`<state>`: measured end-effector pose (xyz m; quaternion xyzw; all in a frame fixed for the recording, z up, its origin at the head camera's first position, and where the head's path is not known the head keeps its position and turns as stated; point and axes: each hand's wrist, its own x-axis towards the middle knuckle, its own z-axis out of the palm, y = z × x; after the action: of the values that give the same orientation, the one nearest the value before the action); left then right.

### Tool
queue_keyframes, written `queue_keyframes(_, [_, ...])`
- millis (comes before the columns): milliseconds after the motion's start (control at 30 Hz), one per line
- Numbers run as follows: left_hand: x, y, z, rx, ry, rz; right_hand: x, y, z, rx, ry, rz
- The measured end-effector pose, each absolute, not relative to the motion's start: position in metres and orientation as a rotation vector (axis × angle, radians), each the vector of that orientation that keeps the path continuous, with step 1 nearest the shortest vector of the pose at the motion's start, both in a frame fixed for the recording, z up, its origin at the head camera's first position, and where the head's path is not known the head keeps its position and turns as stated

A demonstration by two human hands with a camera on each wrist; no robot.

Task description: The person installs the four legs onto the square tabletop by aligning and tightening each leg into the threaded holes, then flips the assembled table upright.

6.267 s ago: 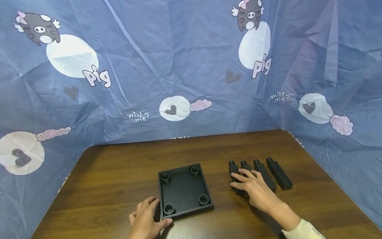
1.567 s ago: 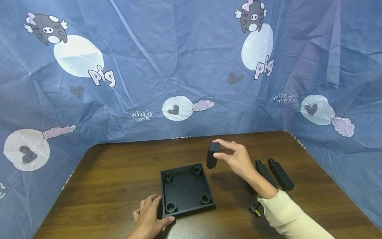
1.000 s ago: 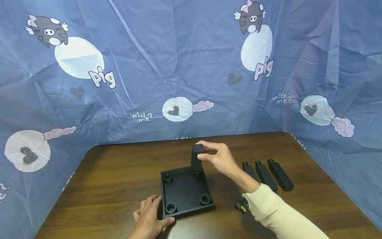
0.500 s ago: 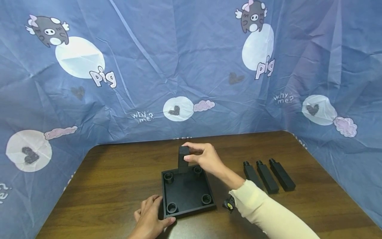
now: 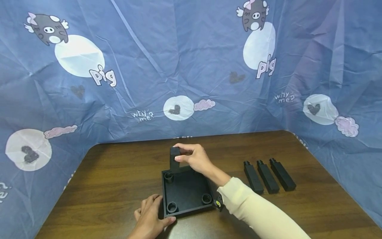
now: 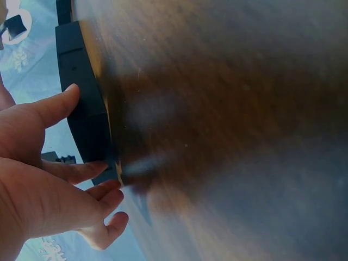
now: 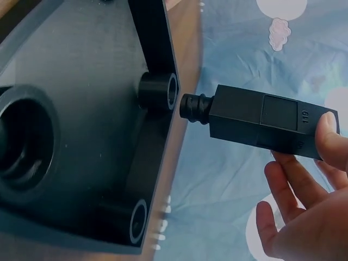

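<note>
Black square-sided plastic post is hanging upright in the air, its threaded tip pointing down just off the mouth of a short black round socket, far-left inside the black square plastic tray. High up the post, the right hand is pinching with thumb against fingers, and the tip is looking slightly off the socket's centre! Going in tilted could be crossing the threads or catching the rim, and with that grip sitting so high, a small wobble could be swinging the bottom wide. Down below, the left hand is holding the near-left corner between thumb and fingers, so hard pressing at the far side could be rocking or sliding the tray across the brown wood-grain table. Over by the near-right corner, the black wrist-worn device is hanging close, and a knock could be shifting everything. Three matching black posts are lying side by side to the right.
</note>
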<state>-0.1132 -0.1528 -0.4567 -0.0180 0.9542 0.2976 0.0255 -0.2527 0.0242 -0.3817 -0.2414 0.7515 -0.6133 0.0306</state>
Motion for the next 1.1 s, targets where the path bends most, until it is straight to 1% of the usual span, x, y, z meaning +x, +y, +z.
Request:
queue_keyframes(267, [-0.112,-0.153,-0.454,-0.058,2.943,0.939,-0.259,0.012,-0.387,-0.796,2.324,-1.868])
queue_keyframes(467, [-0.113,-0.153,-0.455,-0.040,2.950,0.929,-0.261,0.007,-0.389,-0.768,2.345,-1.843])
queue_keyframes(767, [-0.117,-0.152,-0.456,-0.111,2.890,0.916,-0.258,0.001,-0.398,-0.744,2.291,-1.819])
queue_keyframes(1100, [-0.116,-0.154,-0.457,-0.083,2.910,0.929,-0.255,-0.006,-0.399,-0.735,2.325,-1.760])
